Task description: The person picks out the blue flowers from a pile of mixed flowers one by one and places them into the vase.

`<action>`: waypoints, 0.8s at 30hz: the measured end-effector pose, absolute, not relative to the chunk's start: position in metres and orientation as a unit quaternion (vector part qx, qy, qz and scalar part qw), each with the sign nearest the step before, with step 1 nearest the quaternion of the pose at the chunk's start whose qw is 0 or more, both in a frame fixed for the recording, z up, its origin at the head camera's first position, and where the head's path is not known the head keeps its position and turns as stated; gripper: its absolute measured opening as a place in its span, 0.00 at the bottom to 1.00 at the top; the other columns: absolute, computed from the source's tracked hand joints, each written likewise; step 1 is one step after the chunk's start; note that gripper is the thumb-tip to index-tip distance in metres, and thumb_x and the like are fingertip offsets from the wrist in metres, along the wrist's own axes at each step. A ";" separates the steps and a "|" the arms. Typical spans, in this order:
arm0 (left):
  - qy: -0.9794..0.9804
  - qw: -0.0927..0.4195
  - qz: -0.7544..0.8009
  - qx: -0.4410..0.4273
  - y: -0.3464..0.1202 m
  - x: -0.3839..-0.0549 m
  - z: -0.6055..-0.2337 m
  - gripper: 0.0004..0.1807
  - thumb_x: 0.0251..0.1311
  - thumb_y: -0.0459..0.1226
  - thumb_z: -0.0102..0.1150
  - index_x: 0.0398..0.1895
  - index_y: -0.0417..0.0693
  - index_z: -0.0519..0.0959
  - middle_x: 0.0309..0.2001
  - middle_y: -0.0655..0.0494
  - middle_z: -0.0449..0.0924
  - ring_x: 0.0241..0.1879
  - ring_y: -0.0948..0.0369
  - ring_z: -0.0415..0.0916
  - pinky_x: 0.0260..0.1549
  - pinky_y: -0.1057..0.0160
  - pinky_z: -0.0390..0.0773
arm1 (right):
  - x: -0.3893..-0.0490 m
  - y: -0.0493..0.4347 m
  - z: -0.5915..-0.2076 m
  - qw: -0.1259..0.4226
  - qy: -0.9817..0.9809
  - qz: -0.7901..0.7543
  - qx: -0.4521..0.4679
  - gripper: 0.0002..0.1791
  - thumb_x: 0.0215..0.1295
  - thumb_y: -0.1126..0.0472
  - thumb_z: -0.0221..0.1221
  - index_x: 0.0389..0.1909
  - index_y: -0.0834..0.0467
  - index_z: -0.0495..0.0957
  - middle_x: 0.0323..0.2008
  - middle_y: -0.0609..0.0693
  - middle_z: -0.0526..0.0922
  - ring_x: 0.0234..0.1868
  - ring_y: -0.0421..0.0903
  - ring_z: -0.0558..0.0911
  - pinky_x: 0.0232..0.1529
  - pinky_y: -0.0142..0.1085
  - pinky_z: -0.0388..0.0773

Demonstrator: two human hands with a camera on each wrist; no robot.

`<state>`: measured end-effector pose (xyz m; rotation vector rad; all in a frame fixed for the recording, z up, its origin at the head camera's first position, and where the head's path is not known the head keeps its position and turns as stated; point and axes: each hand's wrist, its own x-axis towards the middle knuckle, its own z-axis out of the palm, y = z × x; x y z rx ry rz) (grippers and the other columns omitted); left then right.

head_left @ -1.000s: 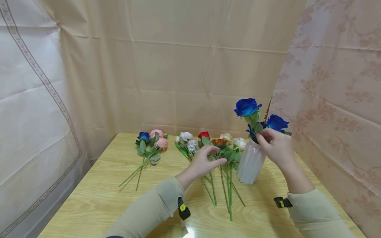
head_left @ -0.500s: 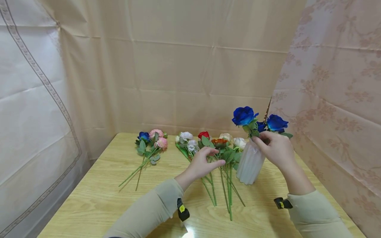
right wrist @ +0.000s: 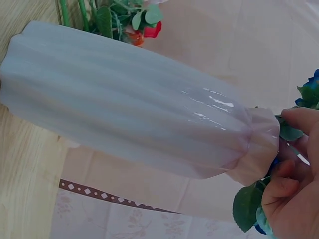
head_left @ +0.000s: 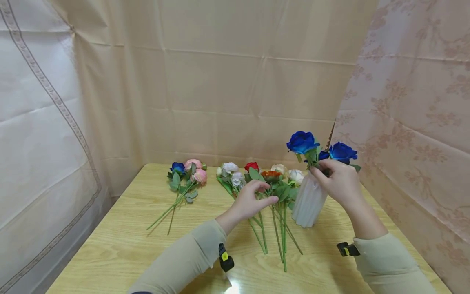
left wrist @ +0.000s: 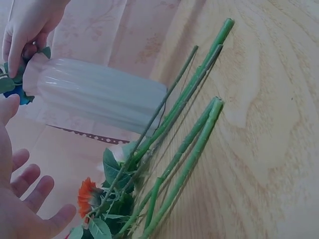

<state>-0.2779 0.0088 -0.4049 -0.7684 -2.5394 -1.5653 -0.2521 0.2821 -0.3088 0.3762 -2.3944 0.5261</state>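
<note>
A white ribbed vase [head_left: 310, 204] stands upright on the table's right side. Above its mouth, my right hand [head_left: 343, 183] pinches the stem of a blue rose [head_left: 302, 142] between thumb and fingers. Another blue rose [head_left: 343, 152] rises behind that hand. The right wrist view shows the fingertips right at the rim of the vase [right wrist: 134, 104], with green leaves around them. My left hand [head_left: 251, 200] hovers with fingers spread over the flowers lying in the middle. In the left wrist view, an orange flower [left wrist: 88, 196] lies beyond the left hand [left wrist: 22, 199], whose palm holds nothing.
White flowers [head_left: 230, 168], a red rose [head_left: 251, 166] and cream blooms [head_left: 279, 169] lie left of the vase, green stems [head_left: 284, 241] towards me. Farther left are pink flowers [head_left: 199, 177] and a blue rose [head_left: 178, 168]. A beige curtain [head_left: 235, 81] hangs behind the table.
My right hand has lowered the blue rose, so its bloom sits closer to the vase's mouth than a second ago. The left hand has stayed in nearly the same place.
</note>
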 end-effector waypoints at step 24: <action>-0.830 0.038 -0.488 -0.266 -0.002 -0.281 -0.390 0.28 0.62 0.60 0.67 0.58 0.56 0.80 0.56 0.61 0.77 0.57 0.58 0.73 0.54 0.52 0.76 | -0.245 0.288 -0.301 0.364 -0.893 0.202 0.171 0.09 0.58 0.56 0.75 0.33 0.57 0.87 0.25 0.47 0.84 0.23 0.43 0.72 0.20 0.35 0.67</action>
